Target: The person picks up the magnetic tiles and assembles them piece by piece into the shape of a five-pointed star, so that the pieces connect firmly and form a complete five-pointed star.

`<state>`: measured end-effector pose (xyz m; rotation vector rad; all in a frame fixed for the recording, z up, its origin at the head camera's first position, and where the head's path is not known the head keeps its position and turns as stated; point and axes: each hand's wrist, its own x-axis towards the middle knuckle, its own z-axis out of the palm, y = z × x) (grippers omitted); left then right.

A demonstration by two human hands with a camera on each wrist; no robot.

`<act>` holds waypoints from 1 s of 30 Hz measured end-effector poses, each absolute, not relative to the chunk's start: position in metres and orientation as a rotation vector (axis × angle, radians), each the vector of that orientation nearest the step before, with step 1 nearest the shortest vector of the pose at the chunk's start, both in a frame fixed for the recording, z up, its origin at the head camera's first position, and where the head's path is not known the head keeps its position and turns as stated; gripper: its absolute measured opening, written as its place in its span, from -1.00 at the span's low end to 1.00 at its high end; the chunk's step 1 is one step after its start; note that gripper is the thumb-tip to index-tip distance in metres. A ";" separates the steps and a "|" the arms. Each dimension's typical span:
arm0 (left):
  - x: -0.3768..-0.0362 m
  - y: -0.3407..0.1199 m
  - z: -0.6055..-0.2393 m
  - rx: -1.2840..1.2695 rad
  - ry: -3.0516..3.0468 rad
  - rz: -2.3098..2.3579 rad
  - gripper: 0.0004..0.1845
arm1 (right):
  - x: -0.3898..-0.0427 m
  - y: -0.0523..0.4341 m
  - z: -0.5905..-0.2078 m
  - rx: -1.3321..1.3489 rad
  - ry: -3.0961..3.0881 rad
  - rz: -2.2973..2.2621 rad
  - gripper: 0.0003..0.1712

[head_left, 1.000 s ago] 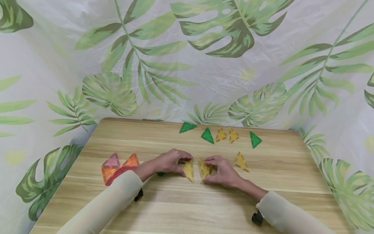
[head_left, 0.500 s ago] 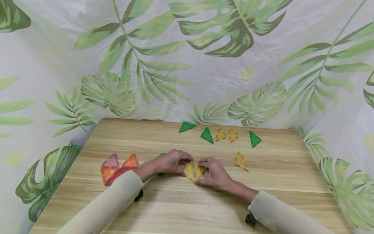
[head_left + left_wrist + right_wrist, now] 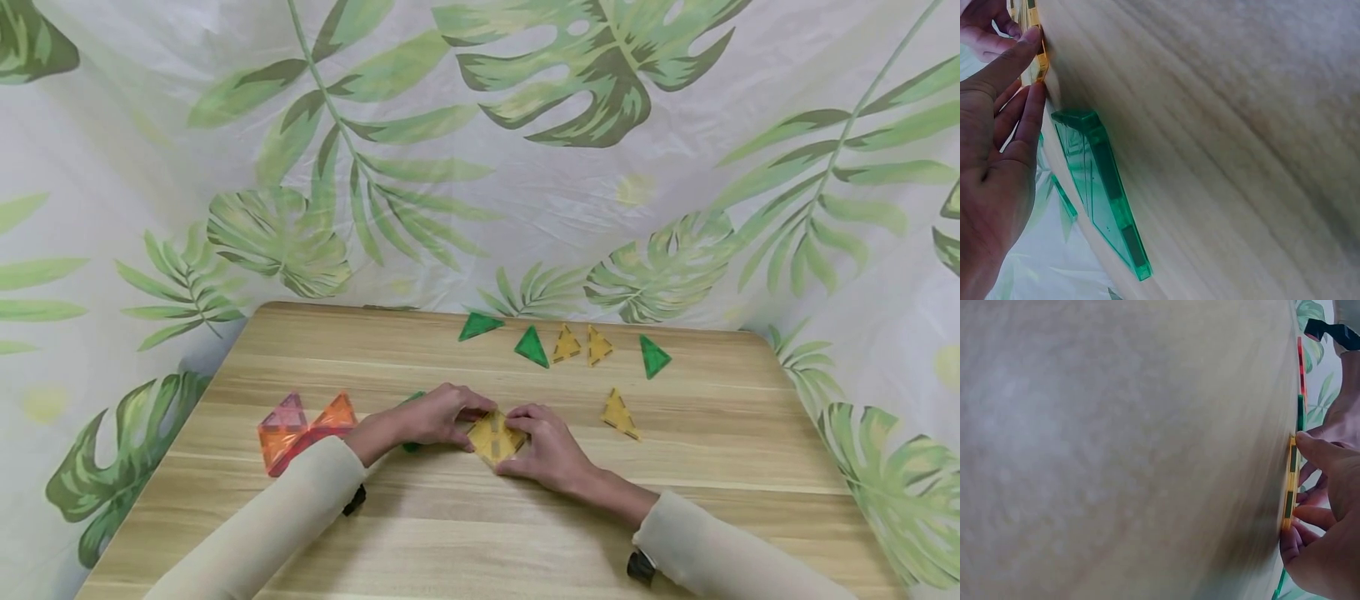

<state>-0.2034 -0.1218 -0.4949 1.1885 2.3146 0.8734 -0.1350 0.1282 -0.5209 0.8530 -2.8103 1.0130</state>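
Two yellow triangular magnetic tiles meet edge to edge on the table in the head view, forming a diamond. My left hand (image 3: 435,417) pinches the left yellow tile (image 3: 482,434) between thumb and fingers. Opposite it, my right hand (image 3: 551,448) grips the right yellow tile (image 3: 510,439) at its outer side. Beside the left hand, partly covered by it, lies a green triangular tile (image 3: 1102,194), large in the left wrist view. The right wrist view has the yellow tiles (image 3: 1289,481) edge-on, flat against the tabletop, with the right thumb and fingers on them.
A joined shape of orange, pink and red tiles (image 3: 282,442) lies at the left, partly behind the left forearm. One yellow triangle (image 3: 618,415) rests right of the hands. Green triangles (image 3: 533,347) and yellow ones (image 3: 567,344) lie along the table's (image 3: 480,533) back edge.
My right hand has moved left with its yellow tile, closing the gap to the left hand's tile, so the two touch. The left hand has stayed almost still.
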 end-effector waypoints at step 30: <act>-0.295 -0.153 -0.501 0.924 2.642 1.070 -0.19 | -0.164 0.274 -0.509 0.474 -2.785 0.925 -0.50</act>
